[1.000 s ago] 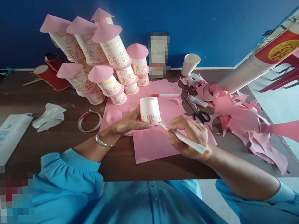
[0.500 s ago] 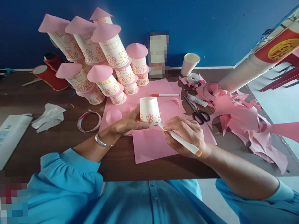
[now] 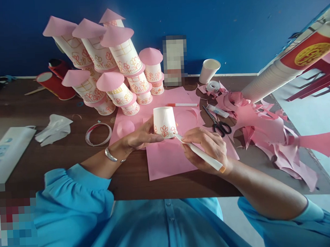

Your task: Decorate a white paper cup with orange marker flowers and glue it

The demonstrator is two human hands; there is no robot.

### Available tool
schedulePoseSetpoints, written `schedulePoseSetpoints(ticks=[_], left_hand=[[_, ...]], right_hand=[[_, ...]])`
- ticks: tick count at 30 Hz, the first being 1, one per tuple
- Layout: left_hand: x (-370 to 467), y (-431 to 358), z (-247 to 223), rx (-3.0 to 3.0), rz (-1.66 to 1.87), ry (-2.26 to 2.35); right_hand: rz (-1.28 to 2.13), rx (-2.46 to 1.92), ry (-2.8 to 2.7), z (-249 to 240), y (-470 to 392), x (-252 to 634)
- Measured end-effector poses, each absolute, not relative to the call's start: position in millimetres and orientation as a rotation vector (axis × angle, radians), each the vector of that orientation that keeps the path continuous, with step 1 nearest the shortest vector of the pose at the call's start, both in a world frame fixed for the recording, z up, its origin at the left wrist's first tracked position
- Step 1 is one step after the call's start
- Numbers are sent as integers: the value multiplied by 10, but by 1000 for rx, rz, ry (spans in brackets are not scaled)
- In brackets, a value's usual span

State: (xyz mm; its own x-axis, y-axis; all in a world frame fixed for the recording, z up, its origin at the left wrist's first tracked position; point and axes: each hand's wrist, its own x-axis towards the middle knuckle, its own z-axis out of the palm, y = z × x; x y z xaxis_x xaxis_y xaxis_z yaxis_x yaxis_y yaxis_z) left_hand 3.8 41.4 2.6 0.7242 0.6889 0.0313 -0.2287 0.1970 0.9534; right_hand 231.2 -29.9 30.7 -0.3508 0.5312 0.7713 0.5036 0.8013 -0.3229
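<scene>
A white paper cup is upside down, with red flowers drawn around its lower part. My left hand grips it from the left side, thumb along the bottom rim. In my right hand is a white marker with an orange end. The marker's tip is at the cup's lower right edge, beside the drawn flowers. Underneath both hands lie pink paper sheets. Just behind the cup rests a second marker, white with a red-orange cap.
Several cup towers with pink cone roofs stand at the back left. Scissors and pink scraps lie to the right, near a long stack of cups. A tape ring is on the left. One cup stands by the wall.
My right hand has shifted very slightly right, and the marker's rear end has moved a little right and down. The cup and my left hand are almost still.
</scene>
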Motion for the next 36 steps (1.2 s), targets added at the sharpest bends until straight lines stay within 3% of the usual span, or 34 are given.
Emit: schedulePoseSetpoints(ticks=[36], left_hand=[[-2,434,-97,1143,718,430]], right_hand=[[20,-708,-1999,296,-287,2324]])
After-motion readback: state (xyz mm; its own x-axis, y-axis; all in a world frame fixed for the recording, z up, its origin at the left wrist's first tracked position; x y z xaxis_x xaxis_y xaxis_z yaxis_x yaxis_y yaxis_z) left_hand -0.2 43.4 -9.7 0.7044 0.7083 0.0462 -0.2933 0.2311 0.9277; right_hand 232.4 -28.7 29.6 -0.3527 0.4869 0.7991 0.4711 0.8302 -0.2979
